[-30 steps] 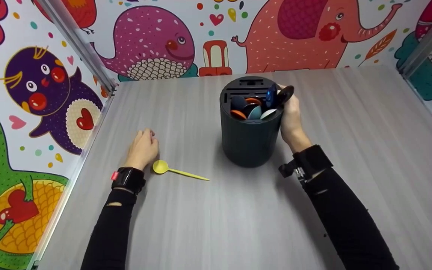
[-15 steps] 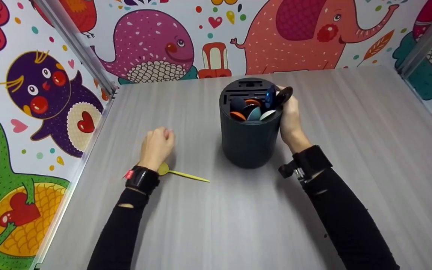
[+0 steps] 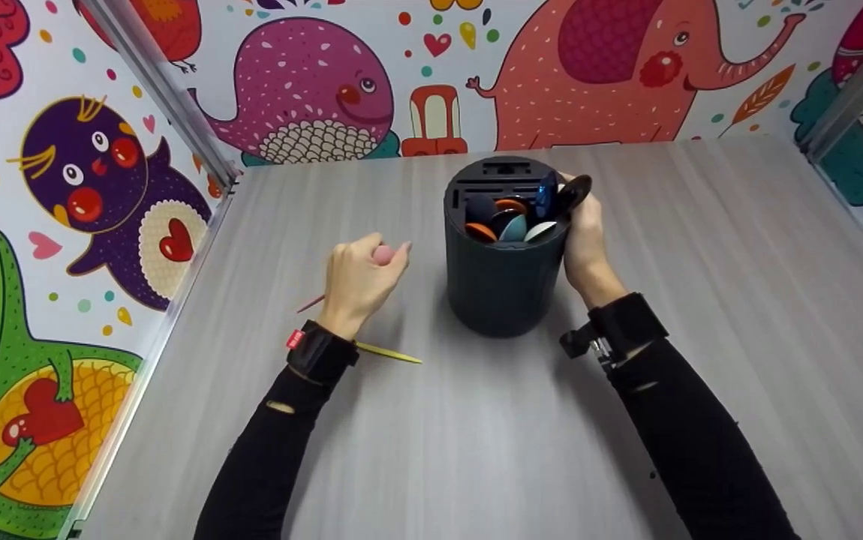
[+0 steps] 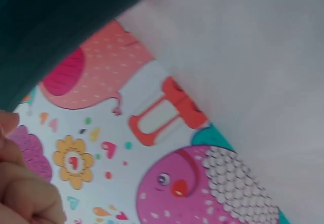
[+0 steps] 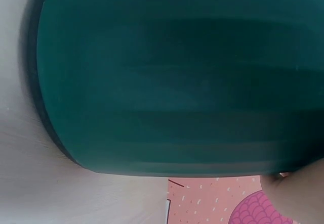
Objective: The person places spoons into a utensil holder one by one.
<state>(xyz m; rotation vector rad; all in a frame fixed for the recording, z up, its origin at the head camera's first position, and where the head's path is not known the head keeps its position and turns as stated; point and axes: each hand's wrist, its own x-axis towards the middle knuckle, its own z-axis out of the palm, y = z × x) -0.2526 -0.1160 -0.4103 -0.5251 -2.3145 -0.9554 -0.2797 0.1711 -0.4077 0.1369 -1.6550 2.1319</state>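
My left hand [image 3: 364, 281] is curled around a pink spoon [image 3: 383, 255]. Its round end shows above my fingers and its thin handle sticks out at the left; the rest is hidden. Under my left wrist lies a yellow spoon [image 3: 394, 353], with only part of its handle showing. My right hand [image 3: 585, 244] grips the right side of a dark green utensil holder [image 3: 501, 292], its fingers mostly hidden behind. Several spoon-like utensils [image 3: 512, 227] stand in the holder, heads up. In the left wrist view, curled fingers [image 4: 28, 196] appear beside the holder [image 4: 50, 27].
A slotted section [image 3: 503, 180] covers the back of the holder's top. Printed wall panels [image 3: 431, 75] border the grey table [image 3: 461, 450] at the back and left. Metal posts [image 3: 169, 97] stand at the back corners.
My left hand has moved right and slightly up toward the holder, bringing the pink spoon into view. My wrist now covers the yellow spoon's bowl. The right hand and holder stay put.
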